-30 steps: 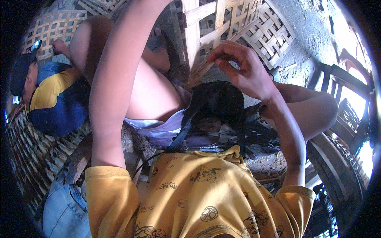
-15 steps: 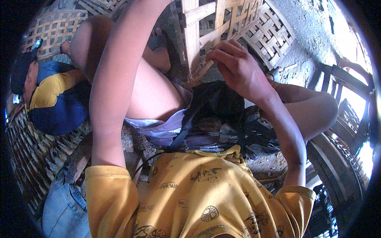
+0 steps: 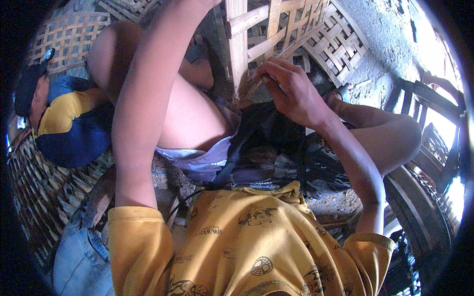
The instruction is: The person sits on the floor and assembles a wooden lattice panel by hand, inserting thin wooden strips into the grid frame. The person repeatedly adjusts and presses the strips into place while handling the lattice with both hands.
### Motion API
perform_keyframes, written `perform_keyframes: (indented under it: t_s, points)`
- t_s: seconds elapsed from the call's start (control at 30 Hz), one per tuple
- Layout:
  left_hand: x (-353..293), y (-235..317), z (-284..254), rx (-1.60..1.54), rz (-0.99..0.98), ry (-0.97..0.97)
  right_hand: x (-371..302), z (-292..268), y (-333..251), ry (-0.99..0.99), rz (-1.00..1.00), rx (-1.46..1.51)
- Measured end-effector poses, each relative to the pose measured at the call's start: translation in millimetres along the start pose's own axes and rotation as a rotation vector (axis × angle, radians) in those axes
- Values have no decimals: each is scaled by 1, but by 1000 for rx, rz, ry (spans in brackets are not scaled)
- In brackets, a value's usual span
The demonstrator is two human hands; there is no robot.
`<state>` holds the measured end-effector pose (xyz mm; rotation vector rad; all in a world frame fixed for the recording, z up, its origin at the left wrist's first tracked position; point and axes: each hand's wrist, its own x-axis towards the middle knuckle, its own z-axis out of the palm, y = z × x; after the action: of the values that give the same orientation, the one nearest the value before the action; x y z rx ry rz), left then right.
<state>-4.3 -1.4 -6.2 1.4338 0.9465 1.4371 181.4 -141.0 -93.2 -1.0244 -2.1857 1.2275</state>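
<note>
A woven bamboo panel with a pale, thick upright slat stands in front of me, its lower corner between my legs. My right hand is at that corner, thumb and fingers pinched on a thin bamboo strip along the panel's lower edge. The fingertips partly cover the strip. Reaching up past the slat's left side, my left hand is cut off by the top edge of the view, so its fingers and anything in them are hidden.
Flat woven bamboo pieces lie on the ground at the right and far left. Another person in a cap sits close on my left. A wooden chair stands at the right, and blue denim cloth lies at the lower left.
My right hand has moved slightly down toward the panel's lower corner, its fingers now nearer the strip's end. My left arm has barely shifted.
</note>
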Motion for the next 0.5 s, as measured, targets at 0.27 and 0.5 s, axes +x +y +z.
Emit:
perform_keyframes:
  t_s: [0.27, 0.5]
  points:
    - [-1, -1, 2, 24, -16, -12, 5, 9, -11, -57, 14, 266]
    - [-7, 6, 3, 64, -19, 92, 1, -35, 1, -25, 121, -106]
